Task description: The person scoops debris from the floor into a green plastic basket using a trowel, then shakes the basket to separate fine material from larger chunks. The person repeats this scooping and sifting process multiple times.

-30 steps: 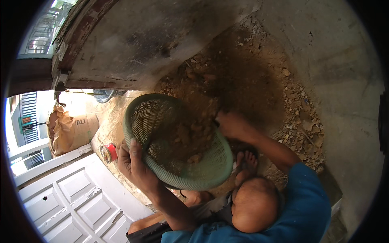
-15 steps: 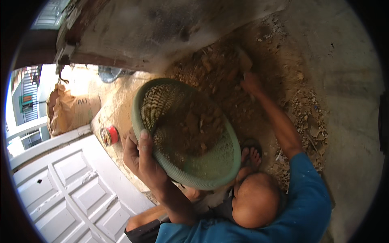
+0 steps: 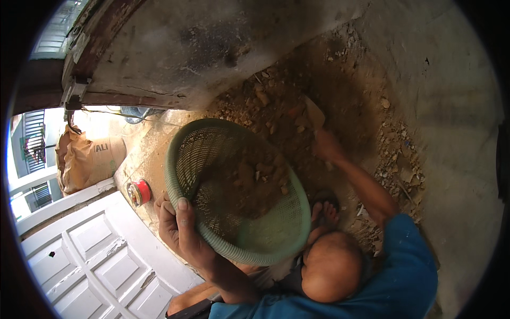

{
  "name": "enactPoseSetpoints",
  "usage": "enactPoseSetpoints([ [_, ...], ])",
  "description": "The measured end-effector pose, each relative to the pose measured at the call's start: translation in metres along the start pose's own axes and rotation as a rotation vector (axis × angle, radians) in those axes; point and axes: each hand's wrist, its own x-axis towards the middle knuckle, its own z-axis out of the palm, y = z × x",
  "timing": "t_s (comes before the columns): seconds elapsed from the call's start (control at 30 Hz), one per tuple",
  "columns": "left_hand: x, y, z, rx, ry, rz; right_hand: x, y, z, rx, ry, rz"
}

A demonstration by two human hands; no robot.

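My left hand (image 3: 183, 231) grips the near left rim of a green mesh basket (image 3: 268, 239), thumb over the edge and fingers outside. The basket is tilted and holds brown soil and broken chunks of rubble (image 3: 260, 173). Beyond its far right side, my right hand (image 3: 328, 146) is closed around a trowel, whose handle is hidden in the fist. The pointed trowel blade (image 3: 315, 112) reaches over the loose dirt and rubble (image 3: 265, 98) on the ground.
Concrete walls (image 3: 451, 133) stand at the right and far side. A white panelled door (image 3: 109, 266) lies at lower left, near a red-banded tin (image 3: 139, 192) and a brown paper sack (image 3: 93, 159). My sandalled foot (image 3: 326, 212) is beside the basket; broken debris (image 3: 401, 165) lies along the right wall.
My right hand has drawn the trowel back nearer to me, and its blade shows more sharply. My left hand still holds the basket. The whole view has shifted slightly.
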Motion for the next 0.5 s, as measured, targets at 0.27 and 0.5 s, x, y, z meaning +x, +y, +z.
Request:
enactPoseSetpoints([
  [0.27, -0.001, -0.001, 0.003, -0.037, -0.026, 0.036, -0.019, -0.037, -0.007, -0.055, -0.083, -0.199],
  [0.5, -0.001, 0.008, 0.006, -0.042, -0.049, 0.036, 0.040, -0.041, 0.021, -0.006, -0.263, -0.116],
])
